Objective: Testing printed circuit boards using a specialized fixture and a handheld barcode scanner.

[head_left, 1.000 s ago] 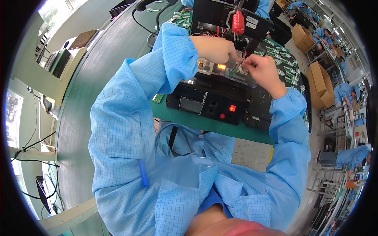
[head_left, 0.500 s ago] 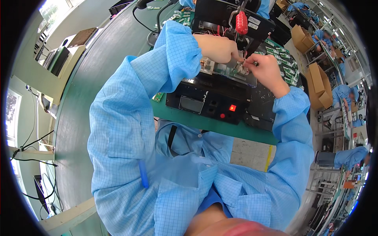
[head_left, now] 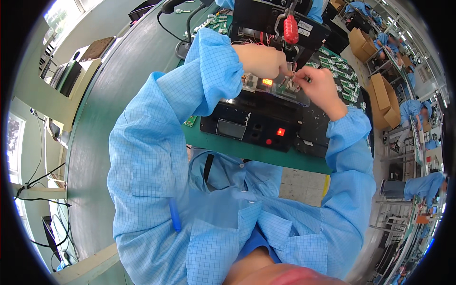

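A worker's left hand (head_left: 260, 61) and right hand (head_left: 319, 85) meet over a small board (head_left: 289, 86), fingers pinched on its thin wires, holding it just above the black tester (head_left: 256, 124) on the green bench (head_left: 118, 95).

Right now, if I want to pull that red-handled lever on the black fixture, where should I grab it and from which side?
Grip the red handle around its ribbed middle, coming from the near side above both hands. It stands roughly upright and free above the black fixture, while the left hand and right hand crowd the space below it.
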Tool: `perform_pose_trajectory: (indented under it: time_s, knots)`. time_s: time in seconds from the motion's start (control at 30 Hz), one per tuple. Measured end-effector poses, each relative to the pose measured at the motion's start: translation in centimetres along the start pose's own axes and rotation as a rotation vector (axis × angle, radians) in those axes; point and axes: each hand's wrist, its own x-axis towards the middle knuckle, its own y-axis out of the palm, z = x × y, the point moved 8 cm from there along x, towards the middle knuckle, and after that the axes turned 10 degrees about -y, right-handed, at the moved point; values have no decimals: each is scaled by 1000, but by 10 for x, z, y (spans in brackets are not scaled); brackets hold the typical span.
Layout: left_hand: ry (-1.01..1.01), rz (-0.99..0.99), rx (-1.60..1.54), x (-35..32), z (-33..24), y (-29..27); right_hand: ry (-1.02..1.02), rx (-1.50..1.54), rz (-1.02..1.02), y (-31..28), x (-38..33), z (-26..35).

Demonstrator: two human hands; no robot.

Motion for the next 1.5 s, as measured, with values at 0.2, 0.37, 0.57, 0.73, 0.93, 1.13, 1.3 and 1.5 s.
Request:
perform_pose_trajectory:
  time_s: [0.2,0.37,0.57,0.73,0.93,1.13,1.3,1.5]
  knots:
    - [1,7,-2,-3,-3,-2,-43,56,-65,-3,0,2]
    - [-16,4,14,-4,-1,-1,-23,24,-11,0,0,1]
    - [13,-11,-12,-6,-5,-3,-61,2,6,-4,3,4]
    - [3,-14,-22,-7,-6,-4,-44,-8,-17,-2,0,4]
    - [-10,-13,-2,-4,-3,-2,-19,44,-86,-2,-3,-1]
    - [-11,-13,7,-3,-2,2,-28,11,-86,0,-5,3]
    - [48,-88,16,-4,-6,-6,-8,40,-154,-10,-13,9]
    - [90,-195,-95,-5,-8,-21,-13,-3,-161,-14,-21,4]
